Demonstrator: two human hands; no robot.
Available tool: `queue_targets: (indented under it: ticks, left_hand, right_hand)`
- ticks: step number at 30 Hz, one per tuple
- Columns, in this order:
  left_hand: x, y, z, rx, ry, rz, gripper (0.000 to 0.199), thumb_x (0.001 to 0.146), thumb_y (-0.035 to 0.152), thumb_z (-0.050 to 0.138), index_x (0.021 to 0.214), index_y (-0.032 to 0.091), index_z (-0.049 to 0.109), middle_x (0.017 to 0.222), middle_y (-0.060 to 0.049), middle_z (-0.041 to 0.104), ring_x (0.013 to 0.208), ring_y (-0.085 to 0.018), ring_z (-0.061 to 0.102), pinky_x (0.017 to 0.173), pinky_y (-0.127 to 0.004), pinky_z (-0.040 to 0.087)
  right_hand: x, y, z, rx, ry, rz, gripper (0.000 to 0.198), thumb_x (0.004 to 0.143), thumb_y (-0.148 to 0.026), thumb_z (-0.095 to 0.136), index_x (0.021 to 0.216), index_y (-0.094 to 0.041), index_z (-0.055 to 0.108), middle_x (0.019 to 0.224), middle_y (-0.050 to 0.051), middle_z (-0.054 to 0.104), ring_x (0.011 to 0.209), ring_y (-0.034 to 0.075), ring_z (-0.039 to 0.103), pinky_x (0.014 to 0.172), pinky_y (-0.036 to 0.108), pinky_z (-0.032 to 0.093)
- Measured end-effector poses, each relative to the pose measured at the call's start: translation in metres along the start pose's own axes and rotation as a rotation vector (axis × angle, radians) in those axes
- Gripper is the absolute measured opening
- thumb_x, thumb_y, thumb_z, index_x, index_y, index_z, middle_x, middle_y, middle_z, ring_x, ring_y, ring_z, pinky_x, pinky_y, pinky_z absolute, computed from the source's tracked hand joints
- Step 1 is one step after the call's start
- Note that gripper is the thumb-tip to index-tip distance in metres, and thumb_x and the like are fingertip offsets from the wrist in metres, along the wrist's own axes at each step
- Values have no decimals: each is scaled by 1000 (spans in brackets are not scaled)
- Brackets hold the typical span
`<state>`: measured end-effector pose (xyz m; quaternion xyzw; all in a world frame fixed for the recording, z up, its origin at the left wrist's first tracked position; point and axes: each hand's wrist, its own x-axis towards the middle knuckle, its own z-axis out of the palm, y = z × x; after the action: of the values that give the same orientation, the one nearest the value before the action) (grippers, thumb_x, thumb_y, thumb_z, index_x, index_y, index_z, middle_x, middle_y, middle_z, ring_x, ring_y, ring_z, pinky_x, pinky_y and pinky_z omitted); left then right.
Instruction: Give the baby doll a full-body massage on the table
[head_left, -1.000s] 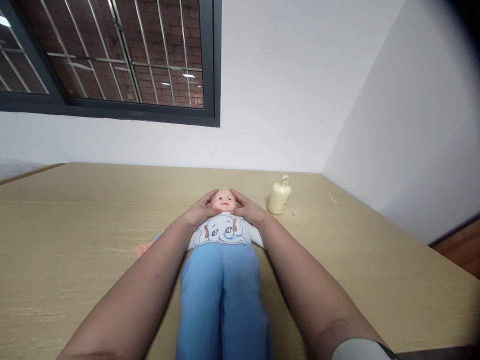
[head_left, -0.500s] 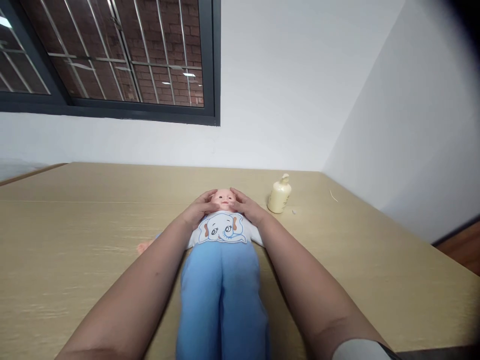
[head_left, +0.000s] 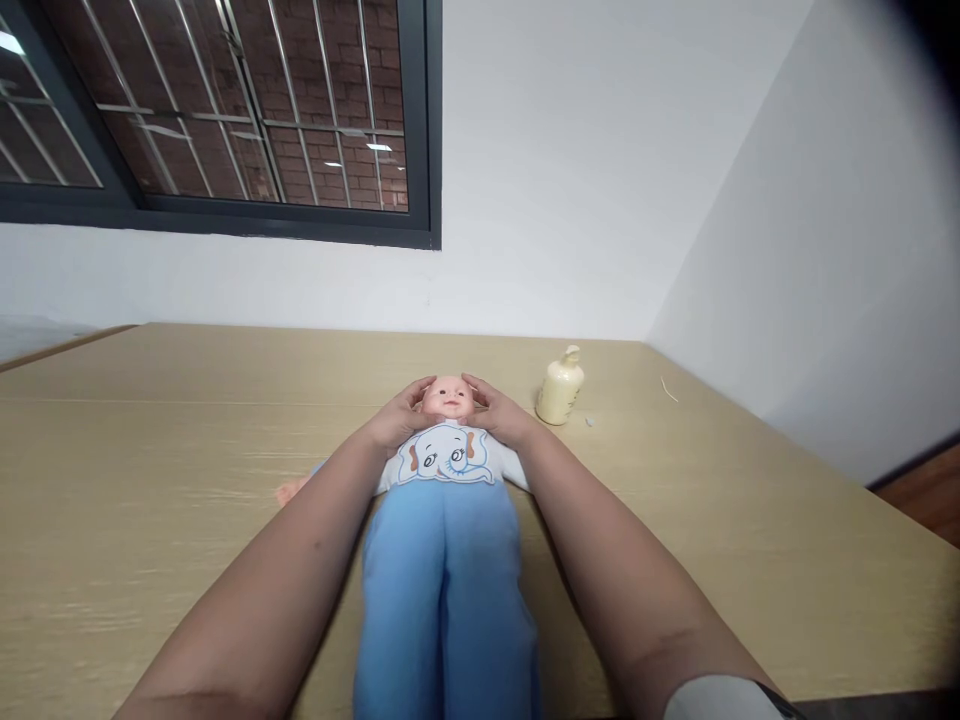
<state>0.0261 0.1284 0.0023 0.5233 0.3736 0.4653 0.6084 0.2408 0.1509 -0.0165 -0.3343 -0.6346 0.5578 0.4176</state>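
Note:
A baby doll (head_left: 442, 455) lies on its back on the table, its head toward the wall. It wears a white top with an elephant face on the chest and blue trousers. My left hand (head_left: 401, 413) cups one side of the doll's head, with the thumb low beside the chin. On the opposite side my right hand (head_left: 499, 411) curves round the head in the same way. The doll's face shows between my hands. One of its hands (head_left: 287, 492) sticks out beyond my left forearm; its other hand is hidden.
A cream pump bottle (head_left: 560, 388) stands on the wooden table (head_left: 187, 430), right of the doll's head. Beside it lies a small pale scrap (head_left: 589, 422), and farther right a thin pale strip (head_left: 668, 389). A barred window (head_left: 262, 120) is set in the white wall behind.
Both thumbs have slid down from the doll's cheeks toward its chin and neck, so more of its face shows. The doll and bottle stay in place.

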Motion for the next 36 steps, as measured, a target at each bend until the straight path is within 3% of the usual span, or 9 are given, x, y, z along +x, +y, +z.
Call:
queue_targets:
  ticks: [5,10,14,20,32,36]
  left_hand:
    - [6,-4,-5,-151,-14,-10,80,54,13,82,130,20,58,131,-15,60,105,-34,67,87,-45,55]
    - [13,-9,-9,-170,48,-16,68,60,23,80,125,17,62,115,-14,69,101,-34,68,86,-46,55]
    - [10,-9,-6,-105,39,1,75,61,27,86,129,21,57,125,-14,63,106,-32,66,90,-43,53]
    - [1,0,4,75,32,6,92,55,25,92,136,22,48,138,-16,52,119,-34,59,98,-44,49]
    - [4,-3,1,114,-6,27,88,60,25,87,137,23,45,139,-16,53,122,-33,57,99,-42,48]
    - [8,-8,-4,55,-24,39,82,61,21,83,136,23,50,139,-14,54,117,-32,60,92,-40,51]
  right_hand:
    - [1,-3,1,146,18,53,85,60,-14,77,140,-30,51,144,4,53,125,30,56,108,46,44]
    - [7,0,3,139,89,96,78,62,-13,65,137,-29,54,140,2,57,125,29,55,109,47,42]
    - [5,4,2,29,56,40,82,71,-28,73,147,-30,43,149,4,47,134,29,47,114,47,36]
    - [5,11,3,-143,47,6,112,65,-42,86,156,-30,22,157,9,36,141,30,38,116,50,33]
    - [5,9,4,-117,49,10,111,63,-31,85,155,-29,25,150,8,45,135,31,47,112,49,39]
    - [3,6,3,-75,33,17,102,67,-27,81,154,-29,29,151,6,45,134,29,49,110,45,41]
